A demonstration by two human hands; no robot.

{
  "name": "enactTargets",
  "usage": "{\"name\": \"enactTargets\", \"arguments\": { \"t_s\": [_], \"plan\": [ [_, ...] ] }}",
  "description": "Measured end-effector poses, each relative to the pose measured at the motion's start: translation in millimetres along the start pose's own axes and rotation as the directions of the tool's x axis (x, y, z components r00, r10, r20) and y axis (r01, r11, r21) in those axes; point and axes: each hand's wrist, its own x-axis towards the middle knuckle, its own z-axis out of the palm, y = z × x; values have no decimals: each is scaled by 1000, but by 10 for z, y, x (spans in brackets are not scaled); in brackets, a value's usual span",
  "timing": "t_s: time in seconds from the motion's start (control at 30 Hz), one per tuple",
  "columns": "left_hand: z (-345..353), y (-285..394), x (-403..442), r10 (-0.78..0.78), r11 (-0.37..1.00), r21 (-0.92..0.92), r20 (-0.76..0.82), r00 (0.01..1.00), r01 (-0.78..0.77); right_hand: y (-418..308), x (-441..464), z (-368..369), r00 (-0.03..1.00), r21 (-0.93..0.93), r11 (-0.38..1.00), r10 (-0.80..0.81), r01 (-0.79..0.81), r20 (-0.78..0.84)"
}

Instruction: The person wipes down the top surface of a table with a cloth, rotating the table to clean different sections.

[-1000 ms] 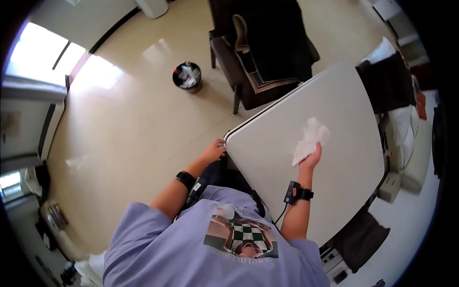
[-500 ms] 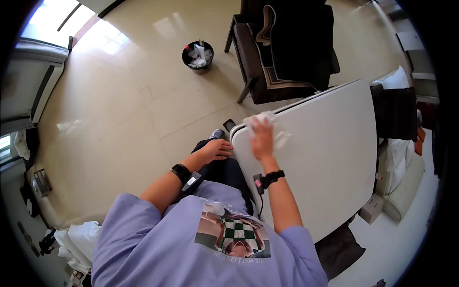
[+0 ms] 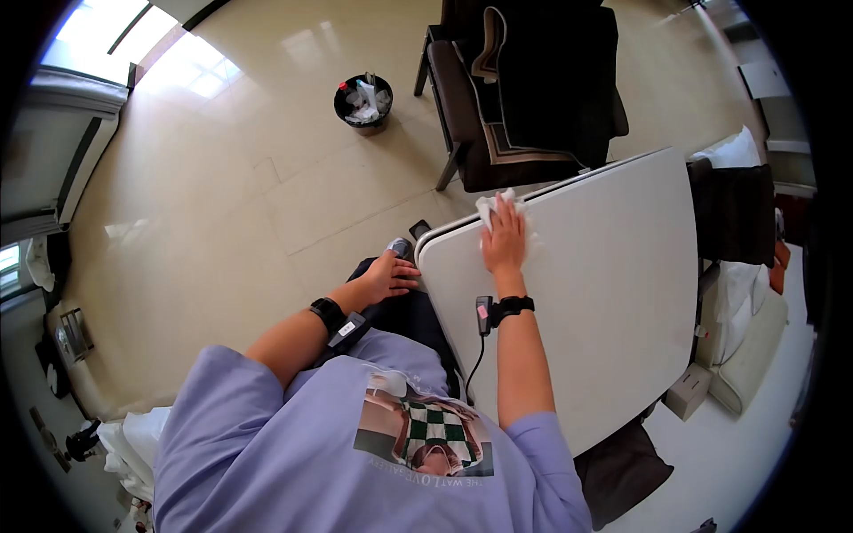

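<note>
My right hand (image 3: 505,242) presses a crumpled white cloth (image 3: 488,210) onto the white table (image 3: 604,284), close to its far edge. Parts of the cloth show past the fingertips and along the side of the hand; the rest is hidden under the palm. Beside the table's left corner, my left hand (image 3: 389,276) hangs in the air above my leg. Its fingers are spread and nothing is in them. Each wrist wears a black strap with a small device, and a cable runs from the right one.
A dark chair (image 3: 462,107) with a black folded mat (image 3: 555,80) over it stands just beyond the table. On the tiled floor is a black trash bin (image 3: 364,124) with litter in it. A tissue box (image 3: 688,392) and a dark cushion (image 3: 625,471) lie at the right.
My right hand has slid with the cloth slightly right and toward the table's far edge. My left hand has shifted a little to the left in view.
</note>
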Motion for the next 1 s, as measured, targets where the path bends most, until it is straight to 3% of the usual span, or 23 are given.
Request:
{"name": "enactTargets", "arguments": {
  "t_s": [0.1, 0.17, 0.23, 0.37, 0.43, 0.57, 0.63, 0.83, 0.9, 1.0],
  "plan": [
    [38, 16, -7, -21, 999, -41, -2, 1000, 21, -79, -98, 41, 1000, -16, 1000, -1, 1, -16],
    [39, 11, -33, -43, 996, -74, -15, 999, 41, -321, -261, 109, 981, 81, 986, -157, 148, 117],
    [31, 4, -39, -44, 996, -84, -9, 999, 43, -616, -386, 97, 946, 83, 957, -289, 279, 149],
    [25, -10, 5, -43, 994, -105, -16, 999, 41, -735, -464, 86, 908, 217, 920, -369, 327, 196],
    [34, 10, -9, -39, 996, -82, -8, 999, 38, -541, -324, 28, 823, 215, 866, -497, 452, 275],
    [36, 36, -18, -39, 998, -47, 6, 999, 39, -212, -55, -29, 885, 56, 904, -427, 425, 183],
    [27, 35, -17, -38, 999, -37, 15, 999, 39, -18, 38, -57, 957, 55, 964, -266, 261, 115],
    [-15, 52, -3, -33, 999, -2, 64, 997, 33, 72, 141, 52, 998, 43, 999, -27, 29, -56],
    [-9, 60, 20, -39, 999, -8, 76, 996, 39, -129, 75, 109, 1000, 1, 1000, -15, 15, -13],
    [-32, 43, 71, -54, 998, -19, 68, 996, 56, -550, -204, 211, 979, 153, 970, -198, 188, 51]
  ]
}}
